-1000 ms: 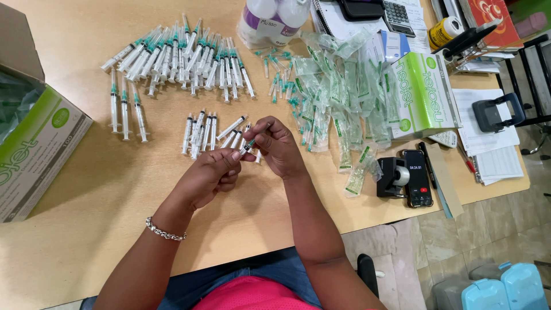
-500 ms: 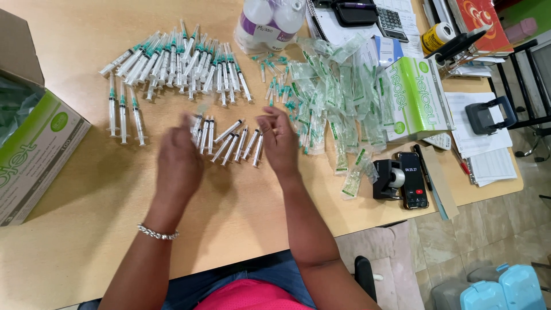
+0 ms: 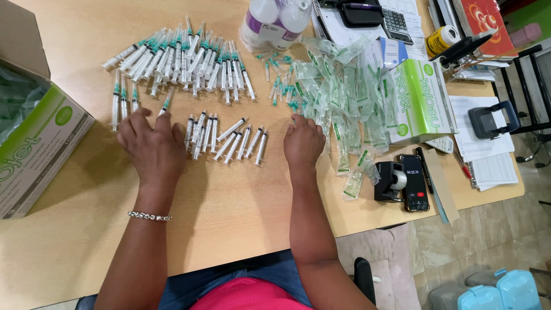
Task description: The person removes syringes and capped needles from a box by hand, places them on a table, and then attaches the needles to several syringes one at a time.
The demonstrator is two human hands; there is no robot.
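Note:
My left hand (image 3: 150, 147) lies flat on the wooden table (image 3: 229, 206), fingers spread, its fingertips at a few syringes with green caps (image 3: 122, 103). My right hand (image 3: 303, 143) rests at the edge of a heap of clear empty wrappers (image 3: 344, 103), fingers curled toward it, holding nothing that I can see. Between the hands lies a small row of uncapped syringes (image 3: 227, 138). Farther back a long row of green-capped syringes (image 3: 183, 60) is spread out. Loose green caps (image 3: 280, 86) are scattered by the wrappers.
An open green and white carton (image 3: 34, 138) stands at the left. A second carton (image 3: 422, 100) lies right of the wrappers. Two white bottles (image 3: 274, 23), a calculator (image 3: 396, 23), a tape dispenser (image 3: 390, 181), a phone (image 3: 414, 182) and papers (image 3: 482, 143) sit at the back and right.
The hands were together over a syringe in the middle; they have parted, the left going left toward the capped syringes, the right going right to the wrapper heap.

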